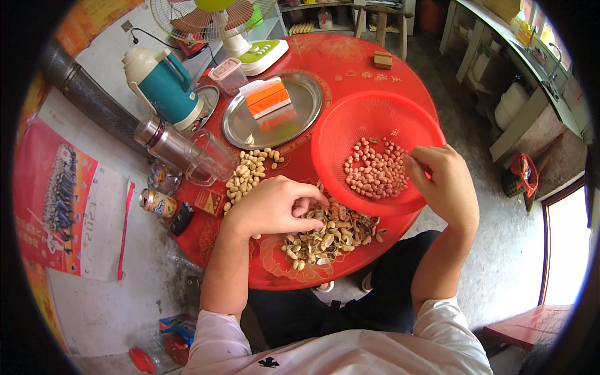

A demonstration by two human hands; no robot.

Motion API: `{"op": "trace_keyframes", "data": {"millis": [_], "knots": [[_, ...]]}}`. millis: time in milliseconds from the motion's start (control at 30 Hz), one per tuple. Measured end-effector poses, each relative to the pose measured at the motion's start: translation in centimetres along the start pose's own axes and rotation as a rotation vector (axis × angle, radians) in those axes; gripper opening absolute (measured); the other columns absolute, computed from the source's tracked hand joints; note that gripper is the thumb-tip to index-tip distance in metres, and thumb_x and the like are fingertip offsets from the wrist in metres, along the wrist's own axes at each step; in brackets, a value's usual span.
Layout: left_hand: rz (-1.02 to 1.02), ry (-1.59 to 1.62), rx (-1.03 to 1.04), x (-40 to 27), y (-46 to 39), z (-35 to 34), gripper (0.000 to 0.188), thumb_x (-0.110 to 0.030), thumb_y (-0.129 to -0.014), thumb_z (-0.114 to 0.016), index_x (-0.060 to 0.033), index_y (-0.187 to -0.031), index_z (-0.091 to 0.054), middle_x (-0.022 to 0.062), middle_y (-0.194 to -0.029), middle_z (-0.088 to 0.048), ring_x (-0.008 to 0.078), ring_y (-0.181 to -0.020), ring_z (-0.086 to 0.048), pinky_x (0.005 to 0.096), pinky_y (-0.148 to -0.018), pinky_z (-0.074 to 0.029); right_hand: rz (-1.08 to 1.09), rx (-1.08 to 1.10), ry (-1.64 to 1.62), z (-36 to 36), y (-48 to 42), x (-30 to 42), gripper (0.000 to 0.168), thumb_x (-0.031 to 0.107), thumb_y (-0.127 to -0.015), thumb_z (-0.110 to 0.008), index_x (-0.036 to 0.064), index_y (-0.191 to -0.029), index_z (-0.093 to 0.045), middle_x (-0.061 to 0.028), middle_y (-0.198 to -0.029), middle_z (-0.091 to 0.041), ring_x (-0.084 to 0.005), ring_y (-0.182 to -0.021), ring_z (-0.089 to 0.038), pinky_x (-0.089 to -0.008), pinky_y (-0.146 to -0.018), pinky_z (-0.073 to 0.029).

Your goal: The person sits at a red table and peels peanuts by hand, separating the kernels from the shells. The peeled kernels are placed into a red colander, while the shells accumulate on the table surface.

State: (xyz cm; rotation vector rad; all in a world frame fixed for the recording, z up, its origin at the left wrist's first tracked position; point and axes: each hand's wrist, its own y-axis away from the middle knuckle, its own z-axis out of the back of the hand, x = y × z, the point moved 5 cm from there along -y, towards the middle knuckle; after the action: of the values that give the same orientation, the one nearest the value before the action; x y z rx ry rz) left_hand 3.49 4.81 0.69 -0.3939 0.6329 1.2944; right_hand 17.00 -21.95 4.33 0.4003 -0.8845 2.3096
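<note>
My left hand (300, 206) hovers over or rests on a heap of empty peanut shells (323, 239), its thumb and fingers apart and nothing visible between them. My right hand (436, 178) is over the right side of a red plastic basket (328, 140), with its fingers curled; whether they hold something is hidden. Shelled peanuts (375, 173) lie in the bottom of the basket. Unshelled peanuts (246, 176) form a pile to the left, beyond my left wrist.
A glass mug (211, 159), a steel flask (159, 138) and a teal thermos jug (164, 89) stand at the left. Beyond the peanuts are a round metal tray (300, 126) with a tissue pack (266, 98), and an electric fan (262, 54). A drink can (159, 203) stands near the left edge.
</note>
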Motion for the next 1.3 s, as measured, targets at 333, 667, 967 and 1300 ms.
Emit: {"op": "trace_keyframes", "data": {"millis": [333, 667, 967, 1300], "knots": [[-0.219, -0.511, -0.247, -5.7, -10.4, 2.7, 0.021, -0.030, -0.104, -0.077, -0.0103, -0.110, -0.081, 0.0095, -0.107, -0.085, 0.0317, -0.100, -0.082, 0.0477, -0.088, -0.065, -0.007, -0.057, -0.038, 1.4, 0.0, -1.6, 0.022, 0.012, -0.101, -0.078, 0.000, -0.085, -0.070, -0.0220, -0.074, -0.065, -0.0425, -0.068, -0.064, -0.0466, -0.070, -0.052], [-0.018, -1.010, 0.122, -3.2, -20.9, -1.6, 0.016, -0.017, -0.094, -0.075, -0.0108, -0.105, -0.085, 0.0114, -0.112, -0.086, 0.0364, -0.108, -0.083, 0.0509, -0.091, -0.067, 0.025, 0.001, -0.065, 2.1, 0.7, -1.2, 0.019, 0.011, -0.100, -0.077, -0.001, -0.087, -0.072, -0.0210, -0.072, -0.066, -0.0410, -0.068, -0.066, -0.0468, -0.078, -0.056], [-0.199, -0.067, 0.070, -7.0, -8.7, 3.9, 0.021, -0.019, -0.089, -0.088, -0.0063, -0.104, -0.080, 0.0029, -0.096, -0.082, 0.0101, -0.063, -0.059, 0.0291, -0.058, -0.046, 0.070, 0.073, -0.125, 1.7, 0.7, -0.9, 0.018, 0.012, -0.099, -0.078, 0.001, -0.087, -0.073, -0.0191, -0.073, -0.069, -0.0406, -0.071, -0.069, -0.0459, -0.082, -0.058], [0.138, -0.123, -0.152, 1.8, 2.3, 6.8, 0.019, -0.020, -0.096, -0.086, -0.0072, -0.109, -0.081, 0.0083, -0.088, -0.081, 0.0236, -0.072, -0.075, 0.0384, -0.069, -0.057, 0.389, 0.337, -0.436, -0.9, 1.0, 4.7, 0.012, 0.016, -0.097, -0.081, 0.005, -0.092, -0.078, -0.0104, -0.078, -0.072, -0.0344, -0.076, -0.071, -0.0446, -0.082, -0.055]]}}
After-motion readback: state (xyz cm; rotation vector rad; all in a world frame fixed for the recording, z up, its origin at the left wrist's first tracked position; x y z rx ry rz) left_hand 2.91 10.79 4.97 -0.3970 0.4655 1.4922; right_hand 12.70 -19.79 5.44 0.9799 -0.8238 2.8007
